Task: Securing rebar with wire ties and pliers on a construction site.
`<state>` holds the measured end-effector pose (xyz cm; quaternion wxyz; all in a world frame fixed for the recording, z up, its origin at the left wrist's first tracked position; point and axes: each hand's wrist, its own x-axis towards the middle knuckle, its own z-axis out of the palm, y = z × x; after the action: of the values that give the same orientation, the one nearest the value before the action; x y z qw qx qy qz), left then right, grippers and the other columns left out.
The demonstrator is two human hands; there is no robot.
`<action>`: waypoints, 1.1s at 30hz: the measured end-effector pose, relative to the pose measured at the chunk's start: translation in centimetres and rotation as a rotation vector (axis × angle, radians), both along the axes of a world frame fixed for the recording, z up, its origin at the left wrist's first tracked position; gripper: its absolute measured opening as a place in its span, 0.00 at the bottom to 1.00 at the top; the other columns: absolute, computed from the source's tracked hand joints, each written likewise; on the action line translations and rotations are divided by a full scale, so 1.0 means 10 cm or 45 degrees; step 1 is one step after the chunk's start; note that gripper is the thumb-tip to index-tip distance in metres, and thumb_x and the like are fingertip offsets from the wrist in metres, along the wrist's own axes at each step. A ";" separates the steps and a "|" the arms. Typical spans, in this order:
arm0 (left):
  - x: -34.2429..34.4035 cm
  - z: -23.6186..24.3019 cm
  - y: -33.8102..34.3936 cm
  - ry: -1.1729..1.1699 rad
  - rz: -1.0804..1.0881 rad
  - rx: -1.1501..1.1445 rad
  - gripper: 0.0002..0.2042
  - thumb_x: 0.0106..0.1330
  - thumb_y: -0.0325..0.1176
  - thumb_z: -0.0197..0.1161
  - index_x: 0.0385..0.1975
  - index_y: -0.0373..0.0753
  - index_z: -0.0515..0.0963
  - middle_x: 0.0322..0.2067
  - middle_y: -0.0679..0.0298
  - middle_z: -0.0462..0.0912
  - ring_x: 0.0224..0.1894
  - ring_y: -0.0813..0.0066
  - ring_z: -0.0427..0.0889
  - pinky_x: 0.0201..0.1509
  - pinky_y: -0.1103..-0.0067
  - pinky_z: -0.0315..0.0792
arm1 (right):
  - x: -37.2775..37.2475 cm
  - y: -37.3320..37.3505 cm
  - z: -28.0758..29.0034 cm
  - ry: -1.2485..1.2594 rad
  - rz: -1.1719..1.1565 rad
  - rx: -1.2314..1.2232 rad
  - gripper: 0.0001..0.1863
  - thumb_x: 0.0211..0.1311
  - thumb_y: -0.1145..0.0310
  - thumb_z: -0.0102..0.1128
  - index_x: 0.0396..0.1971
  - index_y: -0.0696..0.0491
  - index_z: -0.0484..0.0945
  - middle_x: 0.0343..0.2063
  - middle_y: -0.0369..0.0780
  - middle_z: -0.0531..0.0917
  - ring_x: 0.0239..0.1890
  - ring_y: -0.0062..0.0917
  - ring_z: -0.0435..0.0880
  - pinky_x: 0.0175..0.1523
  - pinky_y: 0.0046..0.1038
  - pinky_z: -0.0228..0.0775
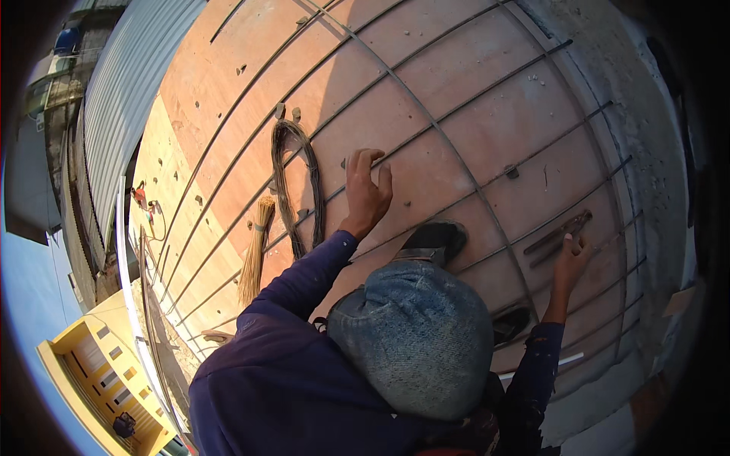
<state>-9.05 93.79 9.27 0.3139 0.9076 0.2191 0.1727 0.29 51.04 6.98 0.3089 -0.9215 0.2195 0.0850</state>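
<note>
My left hand [369, 194] hovers over a crossing grid of steel bars [435, 121]. Its fingers are bent, the thumb stands apart from them, and I see nothing between them. Just left of it lies a long loop of dark tie wire [313, 186] across the bars. My right hand [572, 262], farther right, is closed on a rusty pair of pincers [553, 237]; two long arms point left from the joined end near my fingers. The fingers partly hide the grip. Both forearms wear dark blue sleeves.
A straw hand broom [256, 254] lies left of the wire loop. Small stones [512, 172] sit under and beside the bars on the reddish boards [365, 114]. My shoe [433, 242] stands between bars. Corrugated sheeting [137, 91] and a yellow building [99, 372] rise at the left.
</note>
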 end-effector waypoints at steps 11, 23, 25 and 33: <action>-0.14 -0.67 1.40 0.619 0.758 0.084 0.33 0.53 0.52 0.72 0.45 0.25 0.77 0.43 0.37 0.82 0.50 0.44 0.82 0.53 0.62 0.75 | 0.63 0.99 0.57 -0.168 0.676 0.146 0.18 0.65 0.62 0.62 0.51 0.55 0.78 0.47 0.43 0.77 0.45 0.28 0.76 0.47 0.31 0.72; -0.23 1.14 0.23 0.344 0.033 -1.216 0.09 0.67 0.32 0.65 0.40 0.34 0.75 0.23 0.69 0.75 0.19 0.85 0.74 0.23 0.84 0.66 | 0.28 2.32 1.00 0.708 0.918 1.357 0.15 0.71 0.62 0.60 0.48 0.58 0.80 0.39 0.36 0.84 0.40 0.17 0.81 0.43 0.22 0.74; -0.28 1.12 0.03 0.339 -0.048 -1.274 0.10 0.68 0.32 0.65 0.42 0.34 0.76 0.24 0.69 0.76 0.21 0.85 0.75 0.23 0.84 0.66 | 0.13 2.58 0.92 1.098 0.364 1.878 0.15 0.71 0.61 0.60 0.47 0.58 0.80 0.35 0.36 0.84 0.37 0.17 0.82 0.39 0.20 0.75; -0.39 1.02 -0.45 0.127 -0.053 -1.397 0.12 0.68 0.27 0.63 0.48 0.32 0.74 0.33 0.64 0.80 0.30 0.80 0.80 0.36 0.81 0.75 | 0.09 2.47 0.73 1.063 0.369 1.908 0.14 0.69 0.61 0.63 0.40 0.59 0.81 0.30 0.36 0.84 0.29 0.18 0.82 0.33 0.20 0.75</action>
<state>-12.93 89.26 19.45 0.7333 0.6221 0.2737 -0.0162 1.17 75.76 14.24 0.7146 -0.3877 0.0817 0.5766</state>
